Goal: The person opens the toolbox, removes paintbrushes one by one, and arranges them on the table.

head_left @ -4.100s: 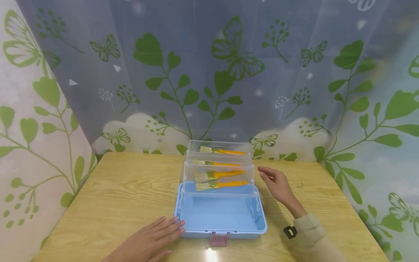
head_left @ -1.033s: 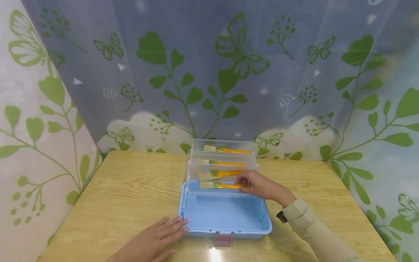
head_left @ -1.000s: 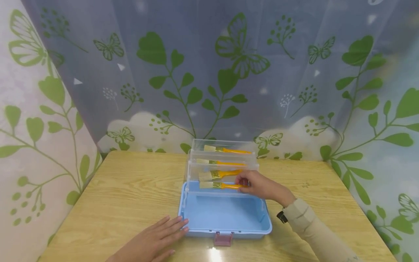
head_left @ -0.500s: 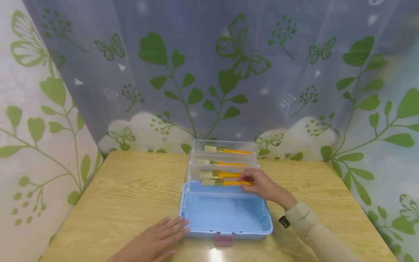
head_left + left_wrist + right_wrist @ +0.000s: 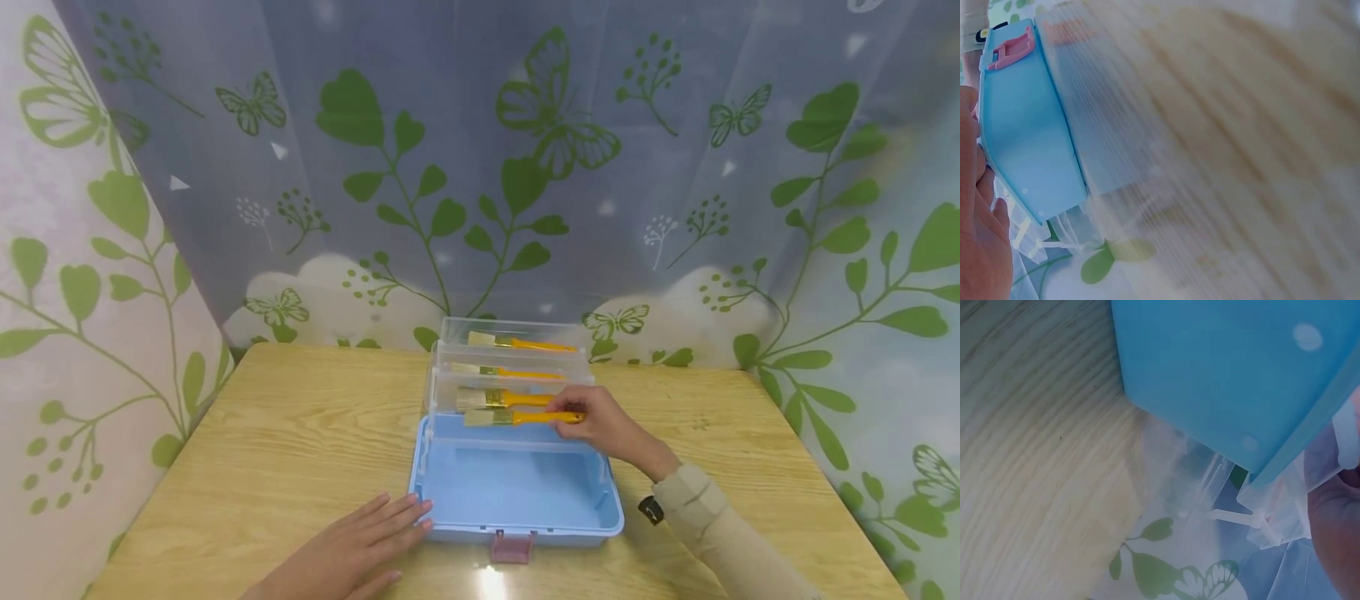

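Observation:
My right hand [image 5: 606, 427] pinches the orange handle of a flat paintbrush [image 5: 489, 417], its pale bristles pointing left. This brush overlaps the lowest clear tray [image 5: 480, 442] of a light blue toolbox [image 5: 517, 496]. Just behind it lies another paintbrush [image 5: 480, 399], partly covered by my fingers. My left hand [image 5: 348, 546] lies flat with straight fingers, its fingertips at the box's front left corner. In the left wrist view the blue box side [image 5: 1035, 131] shows beside that hand. The right wrist view shows the hand's edge [image 5: 1338, 531], with the brush hidden.
Higher clear tiers hold two more paintbrushes, an upper brush [image 5: 517, 342] and a middle brush [image 5: 510, 372]. A pink latch [image 5: 512, 548] hangs at the box front. The wooden table [image 5: 300, 433] meets a leaf-print curtain [image 5: 420, 167] behind.
My right hand came in from the box's right side and took hold of the front paintbrush. Over the last second the brush shifted slightly up and right. My left hand stays at the corner.

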`<state>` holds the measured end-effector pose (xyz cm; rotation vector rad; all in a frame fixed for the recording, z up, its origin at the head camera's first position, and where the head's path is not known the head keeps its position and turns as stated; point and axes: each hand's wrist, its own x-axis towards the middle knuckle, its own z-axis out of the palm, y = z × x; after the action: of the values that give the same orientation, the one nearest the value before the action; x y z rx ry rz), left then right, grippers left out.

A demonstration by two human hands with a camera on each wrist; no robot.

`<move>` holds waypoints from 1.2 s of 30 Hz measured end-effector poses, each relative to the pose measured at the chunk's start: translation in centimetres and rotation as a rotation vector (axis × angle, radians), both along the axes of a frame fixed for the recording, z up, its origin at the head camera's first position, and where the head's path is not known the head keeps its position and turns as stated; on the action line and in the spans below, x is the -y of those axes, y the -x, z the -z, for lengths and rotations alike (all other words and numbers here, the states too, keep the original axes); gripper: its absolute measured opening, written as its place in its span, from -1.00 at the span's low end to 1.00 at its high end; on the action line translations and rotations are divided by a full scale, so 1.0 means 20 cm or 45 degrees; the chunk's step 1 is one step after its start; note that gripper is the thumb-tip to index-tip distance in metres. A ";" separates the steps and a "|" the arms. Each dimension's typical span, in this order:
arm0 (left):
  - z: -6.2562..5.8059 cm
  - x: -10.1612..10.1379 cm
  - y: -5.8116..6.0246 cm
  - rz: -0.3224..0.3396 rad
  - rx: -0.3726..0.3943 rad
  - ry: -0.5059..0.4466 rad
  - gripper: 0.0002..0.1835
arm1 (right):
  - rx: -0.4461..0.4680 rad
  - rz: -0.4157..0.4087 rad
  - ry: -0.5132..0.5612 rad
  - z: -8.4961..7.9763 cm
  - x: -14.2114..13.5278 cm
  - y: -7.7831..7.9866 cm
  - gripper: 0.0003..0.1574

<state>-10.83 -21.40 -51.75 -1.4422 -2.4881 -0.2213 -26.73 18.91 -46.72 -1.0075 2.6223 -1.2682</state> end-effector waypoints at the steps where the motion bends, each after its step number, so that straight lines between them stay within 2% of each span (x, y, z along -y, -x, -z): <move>1: 0.00 0.00 0.00 -0.004 -0.003 0.000 -0.27 | -0.004 0.000 0.007 0.00 0.00 0.00 -0.86; 12: -0.02 0.00 -0.01 -0.012 0.017 -0.018 -0.28 | -0.051 0.020 0.085 0.00 0.00 -0.01 -0.81; 19: 0.00 0.01 0.00 0.008 -0.011 -0.045 -0.28 | -0.096 0.021 0.131 0.01 0.00 -0.01 -0.81; 26: 0.01 0.01 0.00 0.011 0.016 -0.038 -0.27 | -0.146 0.021 0.178 0.03 0.00 -0.01 -0.79; 36: 0.01 0.00 0.00 0.014 -0.011 -0.044 -0.25 | -0.245 0.033 0.203 0.03 -0.02 -0.02 -0.79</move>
<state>-10.82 -21.49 -51.95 -1.4409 -2.4578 -0.2583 -26.27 19.27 -47.35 -1.1790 2.7160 -1.4770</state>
